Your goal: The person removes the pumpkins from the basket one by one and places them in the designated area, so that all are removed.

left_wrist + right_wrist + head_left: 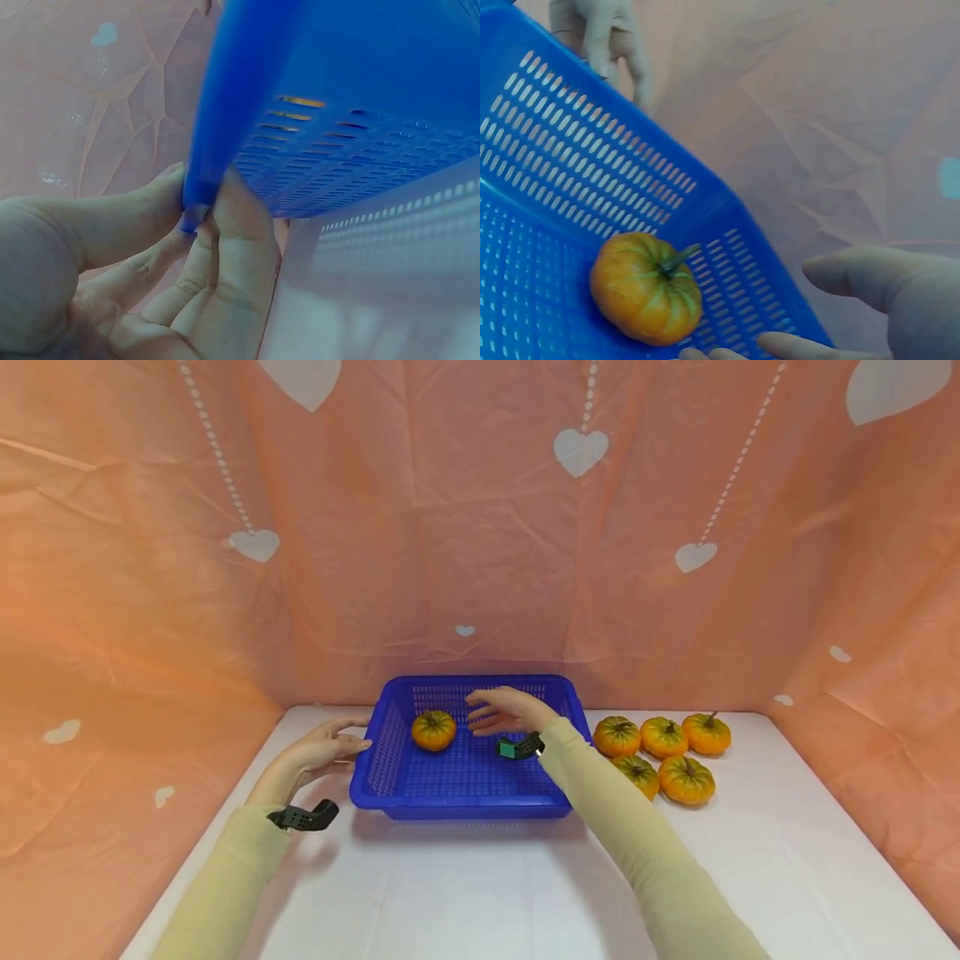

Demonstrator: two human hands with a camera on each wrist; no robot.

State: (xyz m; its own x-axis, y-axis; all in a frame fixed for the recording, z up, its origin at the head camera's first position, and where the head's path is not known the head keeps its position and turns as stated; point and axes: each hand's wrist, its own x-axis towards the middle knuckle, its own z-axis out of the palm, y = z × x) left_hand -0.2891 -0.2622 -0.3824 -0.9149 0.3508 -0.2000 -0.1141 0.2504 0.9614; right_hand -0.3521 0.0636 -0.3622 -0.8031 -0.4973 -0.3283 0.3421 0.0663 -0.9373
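A blue plastic basket (480,812) with slotted sides stands on the white table. One small orange pumpkin (433,731) with a green stem sits inside, toward the back left. My left hand (318,752) is at the basket's left rim; in the left wrist view its thumb and fingers pinch the rim (225,112). Over the inside of the basket hovers my right hand (506,710), to the right of the pumpkin and holding nothing. Its thumb and fingers are spread apart in the right wrist view, with the pumpkin (646,289) lying beyond the fingertips.
Several more pumpkins (686,779) lie grouped on the table right of the basket, one partly hidden by my right sleeve (622,818). An orange cloth (487,552) with white hearts hangs behind and at both sides. The white table (465,893) stretches in front of the basket.
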